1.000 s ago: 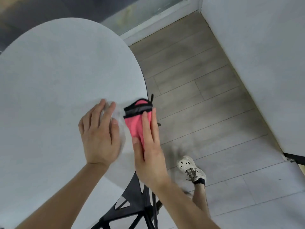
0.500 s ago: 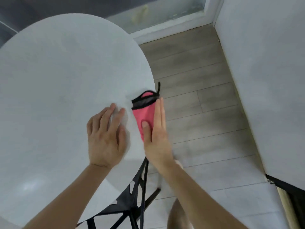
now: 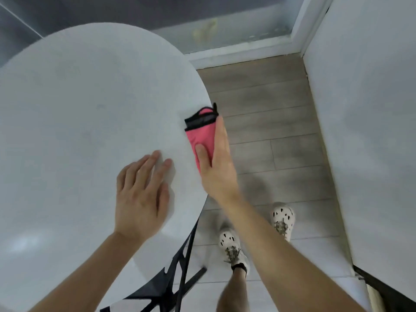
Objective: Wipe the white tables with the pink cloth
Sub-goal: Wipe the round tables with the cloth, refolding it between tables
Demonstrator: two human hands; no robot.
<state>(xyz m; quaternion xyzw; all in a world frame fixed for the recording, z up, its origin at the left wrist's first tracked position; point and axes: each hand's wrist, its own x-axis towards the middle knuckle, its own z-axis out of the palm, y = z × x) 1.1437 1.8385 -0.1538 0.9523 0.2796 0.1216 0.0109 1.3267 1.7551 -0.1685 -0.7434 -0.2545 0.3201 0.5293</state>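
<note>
A round white table [image 3: 85,122] fills the left of the view. The folded pink cloth [image 3: 201,131], trimmed in black, lies over the table's right rim. My right hand [image 3: 217,163] grips it there, thumb on top of the cloth and fingers wrapped down over the edge. My left hand [image 3: 140,195] rests flat on the tabletop just left of the cloth, fingers spread, holding nothing.
A black metal table base [image 3: 177,278] shows under the near rim. A second white tabletop [image 3: 364,122] runs along the right. Between them lies grey wood flooring [image 3: 267,122] with my two feet in white clogs [image 3: 282,218]. A window sill [image 3: 238,50] is beyond.
My right hand has slid the cloth along the table's right rim, away from me, with its fingers now over the edge. My left hand stayed flat on the top. I stepped closer; both feet show.
</note>
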